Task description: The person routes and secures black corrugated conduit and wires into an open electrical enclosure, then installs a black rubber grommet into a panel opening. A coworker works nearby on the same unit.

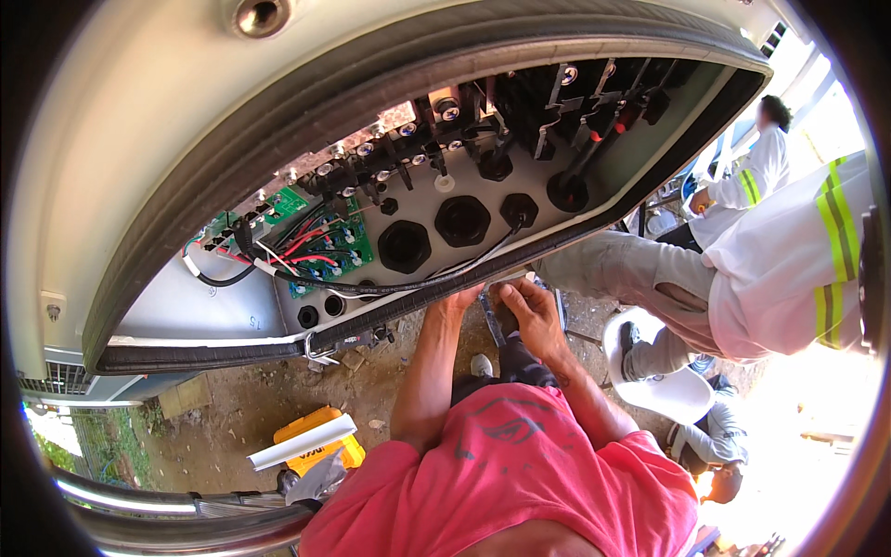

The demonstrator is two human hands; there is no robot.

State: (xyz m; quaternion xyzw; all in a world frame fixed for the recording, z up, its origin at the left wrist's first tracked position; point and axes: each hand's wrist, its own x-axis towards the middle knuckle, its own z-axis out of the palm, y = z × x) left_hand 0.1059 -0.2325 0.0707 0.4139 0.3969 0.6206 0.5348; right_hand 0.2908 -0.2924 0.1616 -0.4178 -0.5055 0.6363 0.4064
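The open electrical cabinet (232,311) spans the upper half of the frame, its outer shell cut off by the dark lens rim. At the centre of the frame, both bare hands are raised to the cabinet's lower edge. The left hand (458,298) has its fingertips hidden behind that edge; the state of its grip cannot be told. The right hand (534,314), just beside it, shows bent fingers, but whether its grip holds anything cannot be made out. A black cable (371,291) runs along the inside of the lower edge, left of centre, beneath a green circuit board (355,243) partly covered by wires. The upper terminals are in shadow and hard to distinguish. At right, a person in a striped white shirt (780,265) is cut off by the rim; glare obscures the lower right.
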